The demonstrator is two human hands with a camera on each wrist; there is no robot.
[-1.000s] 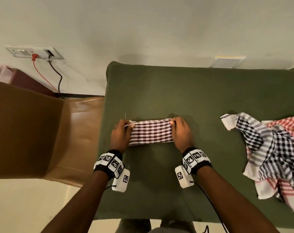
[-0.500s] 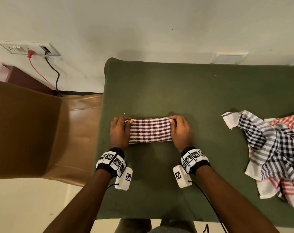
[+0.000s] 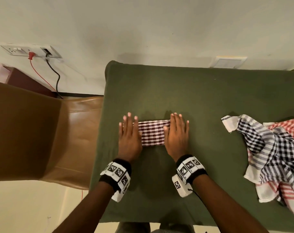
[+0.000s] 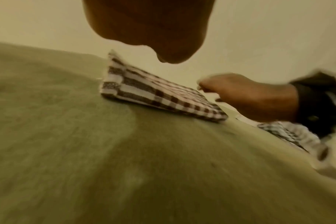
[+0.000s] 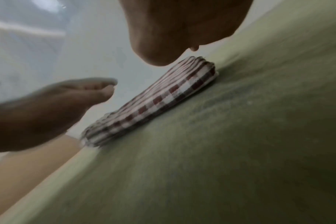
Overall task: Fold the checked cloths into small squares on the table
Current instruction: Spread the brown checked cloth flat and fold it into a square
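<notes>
Head view shows a table covered in dark green felt-like cloth (image 3: 201, 91), and near its left edge lies a maroon-and-white checked cloth folded into a thick narrow band (image 3: 152, 133). The left hand (image 3: 128, 138) lies over the band's left end, fingers straight and spread, reaching toward the far edge of the table. The right hand (image 3: 176, 137) lies the same way over the right end, fingers straight, thumb resting on the checks. Neither hand grasps anything; both are flat and released. From the left wrist view the band (image 4: 159, 94) shows several layers, its near end raised a little off the green surface, with the right hand (image 4: 247, 97) beyond it; the blur hides whether that hand touches the cloth. The right wrist view shows the stacked layers (image 5: 153, 100) resting on the table, the left hand (image 5: 54, 109) just beside it.

Toward the right edge of the table sits a crumpled heap of checked cloths, one black-and-white (image 3: 267, 148) over one red-and-white (image 3: 289, 126), well apart from the hands. Beside the table's left edge stands a brown leather chair (image 3: 42, 132). On the wall behind is a white socket panel (image 3: 30, 51) with a red cord and a black cord plugged in.
</notes>
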